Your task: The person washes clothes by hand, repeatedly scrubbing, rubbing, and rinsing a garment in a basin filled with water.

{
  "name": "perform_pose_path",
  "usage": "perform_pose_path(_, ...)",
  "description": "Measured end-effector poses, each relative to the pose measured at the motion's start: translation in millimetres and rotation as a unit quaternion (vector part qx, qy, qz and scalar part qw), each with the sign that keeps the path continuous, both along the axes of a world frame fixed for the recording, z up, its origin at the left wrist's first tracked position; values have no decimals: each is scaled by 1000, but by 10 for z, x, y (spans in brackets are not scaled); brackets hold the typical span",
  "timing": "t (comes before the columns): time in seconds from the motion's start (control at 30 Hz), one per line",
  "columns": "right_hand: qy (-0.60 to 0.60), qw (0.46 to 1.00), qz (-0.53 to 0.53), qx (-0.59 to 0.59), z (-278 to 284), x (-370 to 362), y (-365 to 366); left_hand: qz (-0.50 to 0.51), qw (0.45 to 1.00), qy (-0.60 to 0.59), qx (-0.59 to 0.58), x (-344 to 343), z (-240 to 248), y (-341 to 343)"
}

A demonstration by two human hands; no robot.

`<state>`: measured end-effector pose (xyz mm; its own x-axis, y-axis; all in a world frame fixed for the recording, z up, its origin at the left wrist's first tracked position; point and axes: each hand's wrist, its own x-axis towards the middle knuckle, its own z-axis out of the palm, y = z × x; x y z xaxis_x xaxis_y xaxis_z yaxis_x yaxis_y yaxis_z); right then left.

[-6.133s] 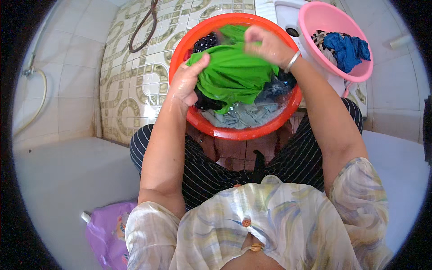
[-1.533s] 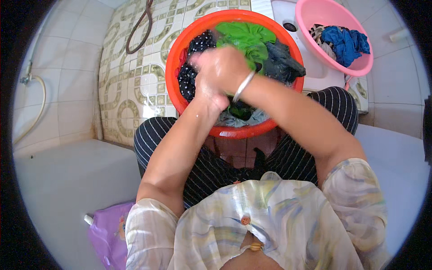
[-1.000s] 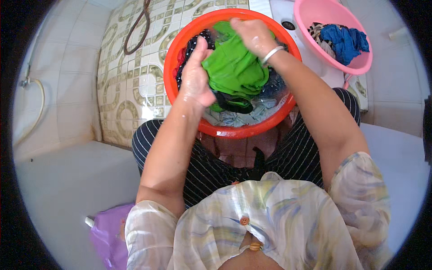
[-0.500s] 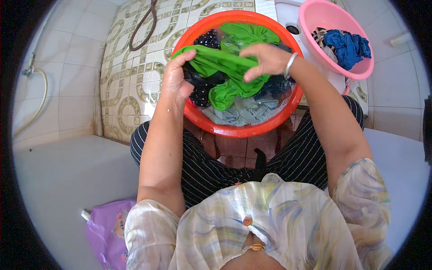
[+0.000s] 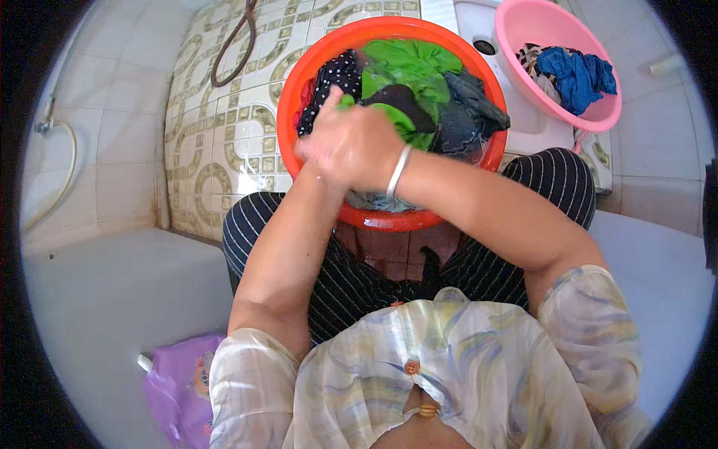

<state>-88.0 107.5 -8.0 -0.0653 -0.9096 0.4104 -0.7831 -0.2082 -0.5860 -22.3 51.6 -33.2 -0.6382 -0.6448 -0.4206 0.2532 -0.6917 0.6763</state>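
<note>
Over the near left part of a red basin [image 5: 290, 97], my right hand [image 5: 370, 146] presses across my left hand [image 5: 323, 131]. Bits of a wet green garment [image 5: 400, 118] show between and just beyond them. My left hand is closed on this cloth, thumb up; my right hand is closed over it too, slightly blurred, its fingertips hidden. More green fabric [image 5: 411, 63] lies in the basin's far side. Around it are black polka-dot cloth [image 5: 340, 73], dark grey-blue cloth [image 5: 467, 112] and pale grey cloth [image 5: 374, 200], partly hidden under my hands.
A pink basin [image 5: 516, 30] with blue and dark clothes [image 5: 572, 75] stands at the far right. A purple pouch [image 5: 176, 385] with a white cap lies at the lower left. A brown hose [image 5: 250, 37] rests on the patterned tiles; a pale hose [image 5: 71, 165] hangs on the left wall.
My right hand has moved left and nearer, onto my left hand. The green garment, earlier stretched between them, is bunched at my hands. More dark cloth now shows in the basin.
</note>
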Motion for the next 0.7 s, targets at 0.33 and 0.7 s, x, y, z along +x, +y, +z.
perform_pose_path(0.33, 81, 989, -51, -113, 106, 121, 141, -12, 980, -176, -96, -66, 204, 75)
perform_pose_path(0.7, -672, 701, -234, -34, -7, -1207, 26, -262, 860, -226, -374, -9, 243, -49)
